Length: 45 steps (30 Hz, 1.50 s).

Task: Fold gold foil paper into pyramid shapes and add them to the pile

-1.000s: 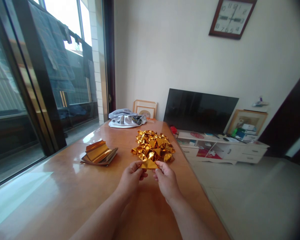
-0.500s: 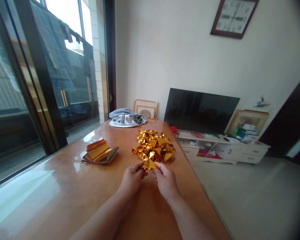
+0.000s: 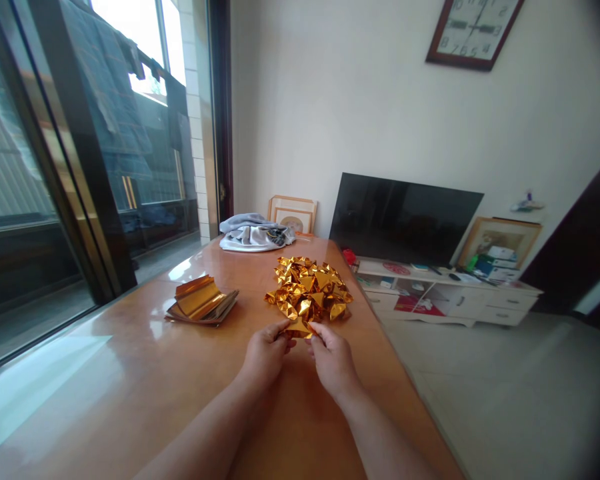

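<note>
Between my two hands is a folded piece of gold foil paper, held just above the table at the near side of the pile. My left hand pinches its left end, and my right hand pinches its right end. Right behind it lies a heap of folded gold foil paper pieces, shiny and pointed. To the left, a stack of gold foil sheets rests on the table, the top ones curled upward. Fingertips partly hide the ends of the held piece.
The glossy brown wooden table runs away from me. At its far end lies a crumpled grey and white cloth. Beyond the right edge stand a black television and a low white cabinet. A glass sliding door is on the left.
The held foil's upper point no longer stands up; its top edge now looks flatter. Both hands keep their pinch in nearly the same place. The view has shifted slightly.
</note>
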Each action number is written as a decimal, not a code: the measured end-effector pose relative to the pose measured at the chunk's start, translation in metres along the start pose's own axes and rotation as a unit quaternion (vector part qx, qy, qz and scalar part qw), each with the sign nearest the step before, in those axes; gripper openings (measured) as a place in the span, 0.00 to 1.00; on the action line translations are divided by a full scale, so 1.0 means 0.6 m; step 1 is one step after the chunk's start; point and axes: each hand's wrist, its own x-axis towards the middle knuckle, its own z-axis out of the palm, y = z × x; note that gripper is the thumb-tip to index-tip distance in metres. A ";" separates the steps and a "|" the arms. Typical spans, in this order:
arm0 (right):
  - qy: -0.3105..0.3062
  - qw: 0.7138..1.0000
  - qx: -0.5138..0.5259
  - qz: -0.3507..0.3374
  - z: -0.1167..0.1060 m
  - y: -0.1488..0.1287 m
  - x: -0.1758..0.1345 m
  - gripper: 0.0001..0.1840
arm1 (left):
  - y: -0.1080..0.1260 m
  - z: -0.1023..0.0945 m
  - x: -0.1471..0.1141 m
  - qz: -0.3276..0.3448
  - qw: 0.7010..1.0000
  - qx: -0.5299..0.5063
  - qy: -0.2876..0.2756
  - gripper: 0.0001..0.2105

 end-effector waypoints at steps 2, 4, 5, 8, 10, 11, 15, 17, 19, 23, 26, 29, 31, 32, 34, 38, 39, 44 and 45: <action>-0.001 1.000 -0.003 0.000 0.001 0.002 -0.001 0.24 | -0.001 0.000 0.001 -0.002 1.000 -0.002 -0.001 0.20; -0.003 1.000 -0.003 0.001 0.001 0.004 -0.002 0.25 | -0.004 0.000 0.003 -0.005 1.000 0.001 0.001 0.21; -0.005 1.000 -0.004 0.002 0.000 0.004 -0.002 0.25 | -0.005 -0.001 0.004 -0.006 1.000 0.002 0.001 0.22; -0.008 1.000 -0.013 0.001 -0.001 0.004 -0.003 0.26 | -0.007 -0.002 0.005 -0.006 1.000 0.004 0.002 0.22; -0.008 1.000 -0.016 -0.005 -0.002 0.003 -0.003 0.25 | -0.005 -0.003 0.003 -0.009 1.000 0.001 -0.001 0.22; -0.007 1.000 -0.015 -0.008 -0.001 0.003 -0.002 0.25 | -0.004 -0.003 0.002 -0.012 1.000 -0.004 -0.002 0.21; 0.011 1.000 0.005 -0.006 0.001 0.001 0.000 0.22 | 0.001 -0.001 -0.002 -0.014 1.000 -0.023 -0.006 0.21; 0.018 1.000 0.009 0.008 0.002 0.000 0.000 0.18 | 0.000 -0.001 0.000 -0.012 1.000 -0.018 -0.004 0.21; 0.014 1.000 0.002 0.011 0.001 -0.002 -0.002 0.15 | -0.003 -0.001 0.002 -0.010 1.000 -0.010 -0.005 0.22; 0.006 1.000 -0.019 -0.015 -0.001 -0.008 -0.006 0.14 | -0.011 -0.005 0.006 -0.004 1.000 0.002 -0.006 0.22; 0.007 0.999 -0.034 -0.027 -0.001 -0.012 -0.009 0.15 | -0.015 -0.007 0.008 -0.005 1.000 0.004 -0.005 0.21; 0.010 0.998 -0.046 -0.038 -0.002 -0.017 -0.012 0.16 | -0.017 -0.009 0.010 -0.007 1.000 0.007 -0.006 0.22; 0.009 0.997 -0.058 -0.043 -0.002 -0.022 -0.014 0.16 | -0.019 -0.009 0.012 -0.010 1.000 0.008 -0.002 0.21; 0.007 0.997 -0.064 -0.045 -0.003 -0.024 -0.015 0.17 | -0.019 -0.010 0.013 -0.012 1.000 0.010 0.002 0.21; 0.003 0.996 -0.069 -0.049 -0.003 -0.028 -0.016 0.17 | -0.020 -0.010 0.014 -0.014 1.000 0.015 0.007 0.21; 0.003 0.997 -0.060 -0.050 -0.003 -0.030 -0.015 0.18 | -0.018 -0.010 0.013 -0.019 1.000 0.008 0.001 0.22; 0.004 0.997 -0.059 -0.048 -0.003 -0.029 -0.014 0.18 | -0.017 -0.010 0.012 -0.020 1.000 0.004 -0.001 0.22; 0.000 0.996 -0.074 -0.049 -0.004 -0.032 -0.015 0.18 | -0.014 -0.011 0.011 -0.013 1.000 0.023 0.003 0.22; 0.000 0.996 -0.077 -0.051 -0.005 -0.034 -0.015 0.18 | -0.014 -0.012 0.011 -0.009 0.999 0.031 0.002 0.22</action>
